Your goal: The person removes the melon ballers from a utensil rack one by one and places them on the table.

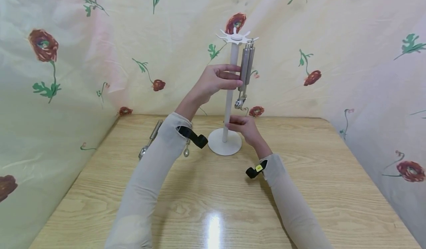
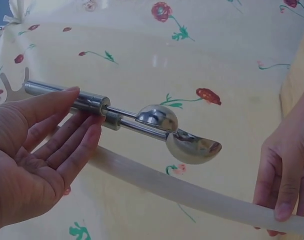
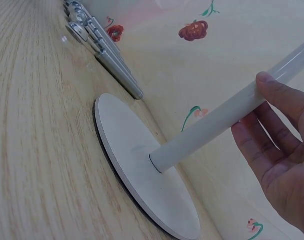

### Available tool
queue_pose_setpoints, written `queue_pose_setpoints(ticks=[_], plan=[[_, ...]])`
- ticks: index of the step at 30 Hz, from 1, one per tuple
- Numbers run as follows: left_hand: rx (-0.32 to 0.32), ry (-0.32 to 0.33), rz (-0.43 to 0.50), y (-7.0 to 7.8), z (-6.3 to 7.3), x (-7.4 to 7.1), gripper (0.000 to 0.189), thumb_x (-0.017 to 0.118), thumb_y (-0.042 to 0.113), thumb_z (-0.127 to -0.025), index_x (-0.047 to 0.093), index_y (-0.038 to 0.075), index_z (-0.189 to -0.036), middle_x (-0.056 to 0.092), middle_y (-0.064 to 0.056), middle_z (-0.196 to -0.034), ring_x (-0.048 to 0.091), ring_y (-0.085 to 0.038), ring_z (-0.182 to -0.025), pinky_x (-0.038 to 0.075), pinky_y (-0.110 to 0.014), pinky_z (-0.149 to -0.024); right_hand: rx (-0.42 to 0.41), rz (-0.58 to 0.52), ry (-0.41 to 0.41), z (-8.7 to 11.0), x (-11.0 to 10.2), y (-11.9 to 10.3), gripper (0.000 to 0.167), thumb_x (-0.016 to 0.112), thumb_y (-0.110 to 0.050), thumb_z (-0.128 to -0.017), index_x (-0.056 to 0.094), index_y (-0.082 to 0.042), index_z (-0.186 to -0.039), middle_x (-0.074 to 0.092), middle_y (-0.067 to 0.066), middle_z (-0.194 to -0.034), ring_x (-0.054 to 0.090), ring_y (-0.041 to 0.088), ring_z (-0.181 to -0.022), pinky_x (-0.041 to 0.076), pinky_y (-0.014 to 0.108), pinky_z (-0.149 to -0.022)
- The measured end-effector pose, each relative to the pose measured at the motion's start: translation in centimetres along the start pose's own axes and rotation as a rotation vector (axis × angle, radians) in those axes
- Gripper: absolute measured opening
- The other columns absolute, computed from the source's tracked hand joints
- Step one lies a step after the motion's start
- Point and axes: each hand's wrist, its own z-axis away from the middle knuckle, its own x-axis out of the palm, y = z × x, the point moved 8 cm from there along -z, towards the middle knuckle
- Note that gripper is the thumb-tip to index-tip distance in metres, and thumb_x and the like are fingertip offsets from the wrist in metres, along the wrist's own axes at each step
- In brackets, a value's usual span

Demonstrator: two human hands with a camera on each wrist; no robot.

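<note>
A white stand (image 1: pixel 228 110) with a round base and a ring of prongs (image 1: pixel 236 37) at its top stands upright on the table. Two metal ice cream scoops (image 1: pixel 244 66) hang down at the ring's right side. My left hand (image 1: pixel 219 79) pinches one scoop's steel handle (image 2: pixel 94 102) between thumb and fingers. Below the handles, a rounded bowl (image 2: pixel 157 117) and a longer, open-ended scoop bowl (image 2: pixel 192 149) lie close together in the left wrist view. Low on the pole, just above the base (image 3: pixel 124 135), my right hand (image 1: pixel 244 127) grips the stand.
Several more steel-handled utensils (image 3: pixel 114 70) lie on the wooden table (image 1: pixel 213 189) left of the stand, partly hidden by my left arm in the head view. A flowered cloth (image 1: pixel 186 27) hangs behind the table and along its sides.
</note>
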Motion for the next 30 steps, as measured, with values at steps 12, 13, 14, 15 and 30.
queue_pose_setpoints(ticks=[12,13,14,15,30], plan=[[0.007,0.015,0.017,0.1,-0.1,-0.1,0.039,0.076,0.005,-0.09,0.068,0.001,-0.128,0.073,-0.022,-0.118,0.075,-0.026,-0.101,0.062,-0.038,-0.093,0.008,-0.004,0.001,-0.1,0.1,-0.1,0.037,0.072,-0.005,-0.094,0.065,0.011,-0.126,0.076,-0.008,-0.102,0.072,0.01,-0.101,0.061,0.025,-0.091],[0.007,0.017,0.015,0.1,-0.1,-0.1,0.039,0.077,0.005,-0.09,0.068,0.001,-0.128,0.073,-0.022,-0.118,0.075,-0.026,-0.101,0.062,-0.037,-0.093,0.007,-0.004,0.001,-0.1,0.1,-0.1,0.037,0.072,-0.005,-0.094,0.065,0.011,-0.126,0.076,-0.008,-0.102,0.072,0.01,-0.101,0.061,0.026,-0.091],[0.009,0.019,0.011,0.1,-0.1,-0.1,0.039,0.077,0.006,-0.09,0.068,0.001,-0.128,0.073,-0.022,-0.118,0.075,-0.026,-0.102,0.062,-0.037,-0.093,0.006,-0.003,0.001,-0.1,0.1,-0.1,0.037,0.073,-0.005,-0.094,0.064,0.012,-0.126,0.076,-0.008,-0.102,0.072,0.01,-0.101,0.061,0.026,-0.091],[0.01,0.021,0.008,0.2,-0.1,-0.1,0.039,0.077,0.006,-0.09,0.069,0.001,-0.128,0.074,-0.021,-0.118,0.075,-0.026,-0.102,0.062,-0.037,-0.094,0.006,-0.003,0.001,-0.1,0.2,-0.1,0.037,0.073,-0.005,-0.094,0.064,0.012,-0.126,0.076,-0.008,-0.102,0.072,0.01,-0.101,0.061,0.026,-0.091],[0.047,0.005,0.028,1.4,0.0,0.9,0.041,0.078,0.007,-0.09,0.069,0.002,-0.13,0.075,-0.019,-0.116,0.075,-0.025,-0.101,0.063,-0.037,-0.092,0.021,-0.002,0.001,-0.1,0.2,-0.1,0.036,0.072,-0.004,-0.094,0.064,0.013,-0.126,0.076,-0.009,-0.101,0.071,0.009,-0.101,0.061,0.025,-0.091]])
